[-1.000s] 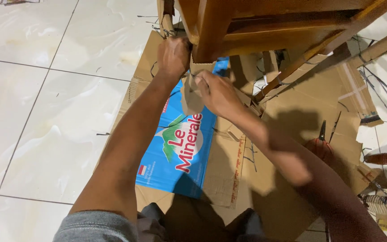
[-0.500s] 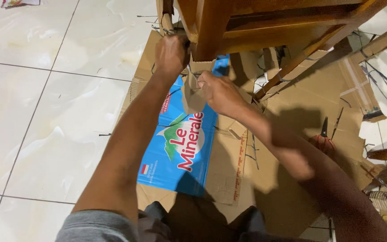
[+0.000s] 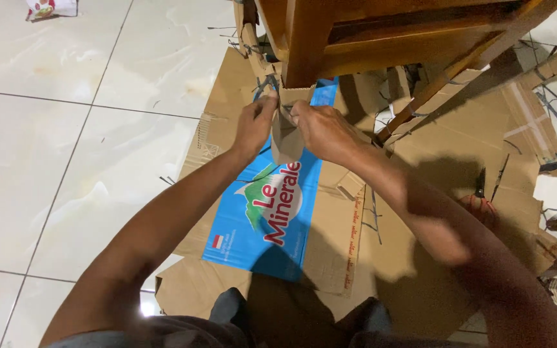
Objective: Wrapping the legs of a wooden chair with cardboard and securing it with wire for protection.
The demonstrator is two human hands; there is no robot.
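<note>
Below your hands lies a flattened carton (image 3: 272, 212) on the floor, its printed panel bright blue with green, white and red. A small white-and-red packet (image 3: 51, 8) sits far top-left.

Bare forearms, no watch or rings visible on left hand (image 3: 254, 124) or right hand (image 3: 320, 129); grey sleeve edge, dark trousers.
</note>
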